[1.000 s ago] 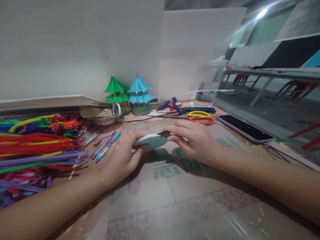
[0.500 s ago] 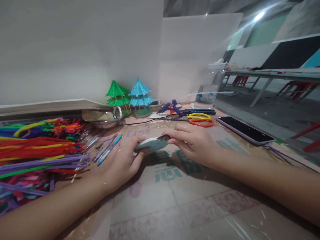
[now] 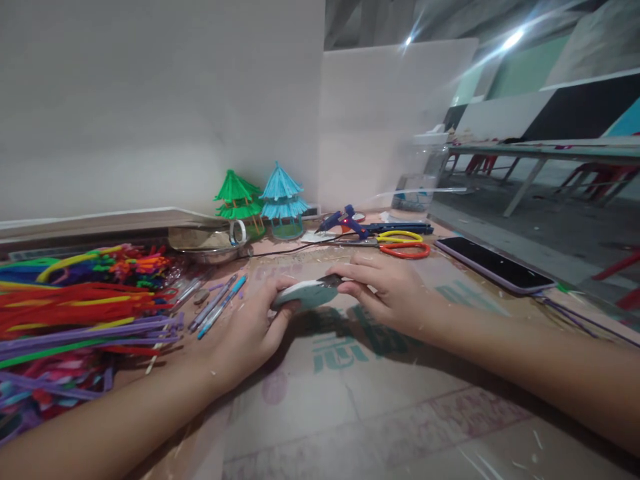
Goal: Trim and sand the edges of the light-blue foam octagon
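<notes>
1. Pale disc (image 3: 306, 294) sits between the two hands, near the middle of the view; it appears to be held up off the surface, with a shadow beneath.
2. Seen aslant, its long axis runs from side to side, tipping up slightly toward the right.
3. The left hand (image 3: 254, 328) has it pinched at its left end, thumb in front and forefinger behind, so the left is nearer to it.
4. The right hand (image 3: 393, 291) pinches a dark, thin piece (image 3: 330, 281) between thumb and fingers, at the disc's upper right edge; whether piece and disc touch, I cannot tell.
5. Below lies a printed sheet (image 3: 320, 427) with green lettering and pale scraps, spread over the desk (image 3: 175, 345).
6. Fuzzy coloured stems (image 3: 75, 303) and pens lie to the left; two small tower models, a glue gun (image 3: 345, 221) and scissors (image 3: 400, 255) stand or lie behind; a phone (image 3: 493, 265) rests to the right.
7. Pale panels rise at the back, with another table and red stools beyond on the right.
</notes>
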